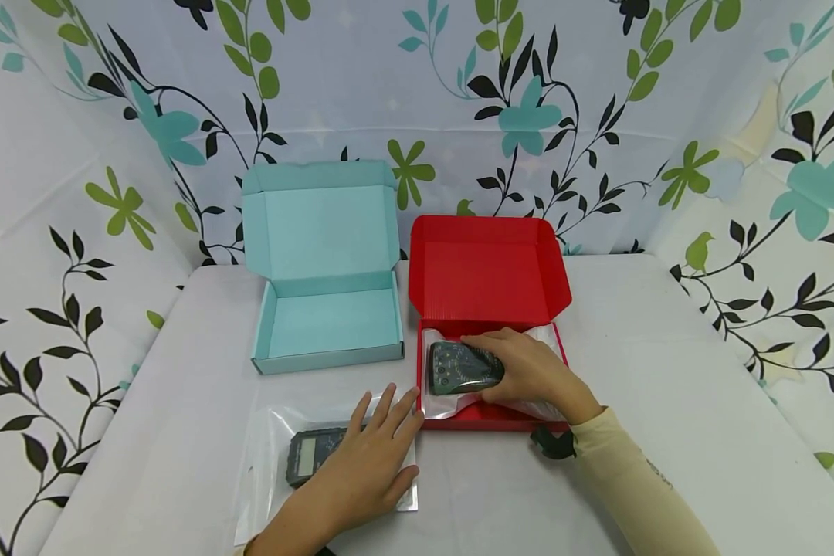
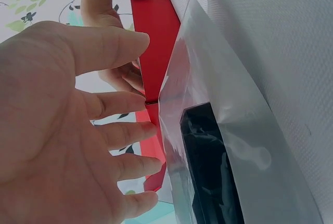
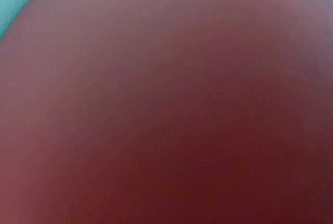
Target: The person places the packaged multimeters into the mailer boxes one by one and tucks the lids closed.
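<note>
In the head view my right hand (image 1: 528, 374) grips a dark multimeter (image 1: 459, 367) in clear plastic wrapping, over the open red box (image 1: 486, 423). Its thumb and fingers lie along opposite sides of the device. My left hand (image 1: 368, 467) is spread with straight fingers above a second multimeter (image 1: 307, 457), whose grey display shows. That one lies in a clear plastic bag (image 1: 267, 494) on the table, partly hidden by the hand. The left wrist view shows the left palm (image 2: 47, 130) beside the bag, with nothing held. Only a red blur fills the right wrist view.
An open light-blue box (image 1: 330, 320) stands left of the red one, its lid raised against the patterned cloth (image 1: 459, 93). Clear plastic (image 1: 434, 405) lies inside the red box. A white cover (image 1: 667, 332) spreads over the table.
</note>
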A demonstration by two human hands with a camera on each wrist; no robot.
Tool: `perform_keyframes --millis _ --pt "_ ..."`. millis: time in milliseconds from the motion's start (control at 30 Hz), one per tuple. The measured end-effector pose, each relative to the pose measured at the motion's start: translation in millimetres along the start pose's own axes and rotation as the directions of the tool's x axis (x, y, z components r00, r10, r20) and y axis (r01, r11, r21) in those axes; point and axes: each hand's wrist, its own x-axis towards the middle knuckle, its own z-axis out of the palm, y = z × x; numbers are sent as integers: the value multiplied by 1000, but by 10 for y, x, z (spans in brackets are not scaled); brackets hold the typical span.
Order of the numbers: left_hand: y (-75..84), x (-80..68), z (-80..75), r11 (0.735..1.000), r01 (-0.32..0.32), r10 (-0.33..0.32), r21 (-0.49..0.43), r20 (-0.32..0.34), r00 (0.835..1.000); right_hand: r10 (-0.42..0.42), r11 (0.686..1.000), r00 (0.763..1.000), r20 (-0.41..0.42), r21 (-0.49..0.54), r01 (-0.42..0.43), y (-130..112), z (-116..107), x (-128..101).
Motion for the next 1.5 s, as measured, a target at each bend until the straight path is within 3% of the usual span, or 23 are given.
perform_keyframes --millis 467,1033,1367,1500 --pt "3 12 -23 1000 11 -10 -17 34 999 15 1000 1000 28 22 -16 30 55 13" --pt "-7 14 -18 1000 -3 3 -11 17 1000 25 999 998 61 47 -28 51 34 19" --pt "-44 113 -158 999 -44 44 18 -14 999 17 997 997 76 78 -23 95 -1 6" --pt "-73 195 -237 998 -62 62 -11 -41 997 0 993 1000 11 116 -1 108 -95 -23"
